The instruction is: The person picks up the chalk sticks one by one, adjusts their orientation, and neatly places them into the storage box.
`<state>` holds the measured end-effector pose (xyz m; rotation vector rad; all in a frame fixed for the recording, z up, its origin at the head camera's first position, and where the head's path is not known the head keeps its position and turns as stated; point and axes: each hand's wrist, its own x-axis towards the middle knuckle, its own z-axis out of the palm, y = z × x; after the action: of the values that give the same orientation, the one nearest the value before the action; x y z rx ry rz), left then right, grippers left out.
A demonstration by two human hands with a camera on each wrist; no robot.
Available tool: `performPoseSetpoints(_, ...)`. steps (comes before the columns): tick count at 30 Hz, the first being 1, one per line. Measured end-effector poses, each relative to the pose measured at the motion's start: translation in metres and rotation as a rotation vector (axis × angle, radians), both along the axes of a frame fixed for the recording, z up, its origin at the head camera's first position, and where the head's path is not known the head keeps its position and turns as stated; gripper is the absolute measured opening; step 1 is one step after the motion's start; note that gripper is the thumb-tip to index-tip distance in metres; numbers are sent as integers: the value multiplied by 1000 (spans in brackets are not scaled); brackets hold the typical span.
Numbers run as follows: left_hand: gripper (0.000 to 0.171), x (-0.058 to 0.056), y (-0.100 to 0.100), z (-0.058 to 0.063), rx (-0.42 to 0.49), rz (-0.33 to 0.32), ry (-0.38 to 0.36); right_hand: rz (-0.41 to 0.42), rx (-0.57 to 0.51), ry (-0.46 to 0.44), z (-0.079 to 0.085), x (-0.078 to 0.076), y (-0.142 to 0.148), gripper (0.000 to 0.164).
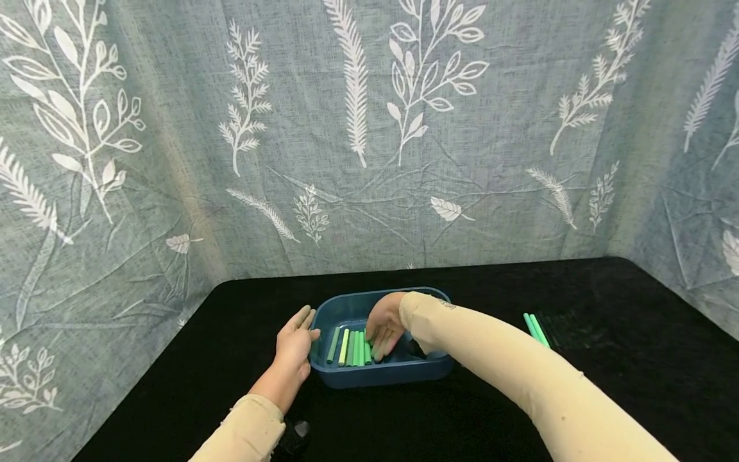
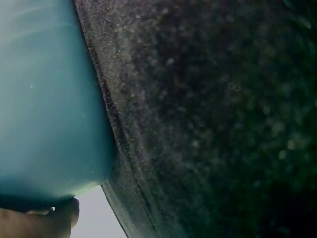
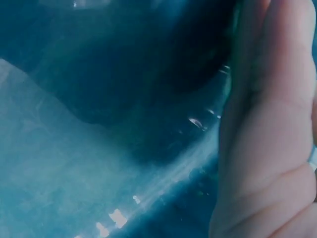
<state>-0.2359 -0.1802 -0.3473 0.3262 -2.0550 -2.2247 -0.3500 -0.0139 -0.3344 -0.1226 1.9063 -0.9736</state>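
Note:
A blue plastic basin (image 1: pixel 392 374) stands on the black table. Slim sticks (image 1: pixel 349 348) in several greens, one of them yellowish, lie side by side in its left half. My left hand (image 1: pixel 293 350) grips the basin's left side, its thumb over the rim and fingers along the outer wall; a fingertip shows at the basin's corner in the left wrist view. My right hand (image 1: pixel 385 326) reaches down inside the basin, fingers straight, right beside the rightmost stick. In the right wrist view its fingers (image 3: pixel 272 119) extend over the basin floor (image 3: pixel 64 158).
Two more green sticks (image 1: pixel 537 330) lie on the table to the right, beside a dark shiny patch (image 1: pixel 571 330). Patterned grey-blue curtains (image 1: pixel 369 192) hang behind and at both sides of the table.

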Motion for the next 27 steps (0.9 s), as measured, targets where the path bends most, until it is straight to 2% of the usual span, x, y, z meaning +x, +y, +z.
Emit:
performPoseSetpoints(4, 62, -1, 2, 1, -2, -9, 4, -43, -29, 16, 9, -6, 7, 34)
performPoseSetpoints(7, 63, -1, 2, 0, -8, -7, 7, -84, -74, 61, 25, -4, 16, 37)
performPoseSetpoints(10, 62, 0, 2, 0, -16, -1, 6, -86, -132, 82, 41, -3, 28, 39)
performPoseSetpoints(15, 62, 0, 2, -3, -23, -5, 10, -73, -188, 102, 71, -2, 58, 45)
performPoseSetpoints(18, 62, -1, 2, -4, -25, -15, 26, -89, -213, 127, 82, -1, 81, 46)
performPoseSetpoints(22, 63, -1, 1, -5, -24, -28, 36, -132, -247, 138, 85, 3, 110, 44)
performPoseSetpoints(27, 63, -2, 0, -6, -18, -36, 35, -171, -288, 142, 74, 7, 145, 42)
